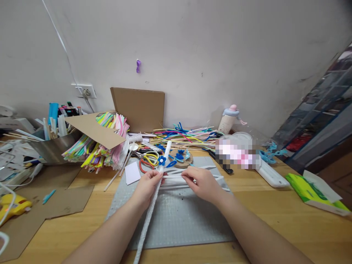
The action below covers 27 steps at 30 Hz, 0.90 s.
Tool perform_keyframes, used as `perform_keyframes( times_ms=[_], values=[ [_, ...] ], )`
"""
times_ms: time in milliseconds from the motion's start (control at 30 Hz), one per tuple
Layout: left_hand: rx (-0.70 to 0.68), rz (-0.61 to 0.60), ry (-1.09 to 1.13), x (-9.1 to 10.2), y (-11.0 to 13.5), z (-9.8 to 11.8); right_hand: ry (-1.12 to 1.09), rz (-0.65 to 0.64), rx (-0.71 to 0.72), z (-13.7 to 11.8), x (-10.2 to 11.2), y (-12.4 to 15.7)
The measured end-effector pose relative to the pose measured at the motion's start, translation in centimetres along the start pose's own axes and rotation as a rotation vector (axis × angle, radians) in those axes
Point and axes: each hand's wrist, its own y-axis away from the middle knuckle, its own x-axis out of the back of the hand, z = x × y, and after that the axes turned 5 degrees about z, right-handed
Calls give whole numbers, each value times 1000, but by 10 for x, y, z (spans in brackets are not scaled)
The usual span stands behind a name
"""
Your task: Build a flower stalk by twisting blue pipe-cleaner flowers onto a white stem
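Left hand (150,182): thumb and fingertips pressed together, pinching the white strands at the upper end of a braided white strip (145,227). Strip runs from the pinch down toward the wearer, past the near edge of the grey cutting mat (176,229).

Right hand (202,182): fingers curled, thumb and forefinger pinching loose white pipe cleaners (173,177), which stretch between the hands and fan out beyond the right knuckles.

Just beyond left fingertips: white rod (167,148), tilted, blue flower (162,160) with white centre at its lower part. Left of that, scissors (152,159) and a white card (132,173). Beyond, between the hands: cardboard disc (188,160) bearing blue pieces.

Writing: green packet (309,192), well right of right hand, has dark-green printing, too blurred to read. Pink-and-white item (238,152), beyond right hand, pixelated; any label hidden.
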Motion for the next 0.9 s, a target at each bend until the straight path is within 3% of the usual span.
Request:
perform_keyframes(
  times_ms=[133, 333, 600, 700, 900],
  values=[
    [4, -20, 3, -4, 3, 1, 118, -37, -30, -5, 6, 2],
    [14, -120, 6, -13, 15, -6, 124, -116, 111, -20, -9, 8],
    [-85, 62, -234, -13, 12, -12, 29, 80, -17, -11, 11, 6],
    [-151, 70, -249, -15, 13, -13, 33, 61, 0, -15, 9, 8],
    [-151, 47, -201, -23, 21, -14, 93, 7, 64, -31, -8, 11]
  ],
)
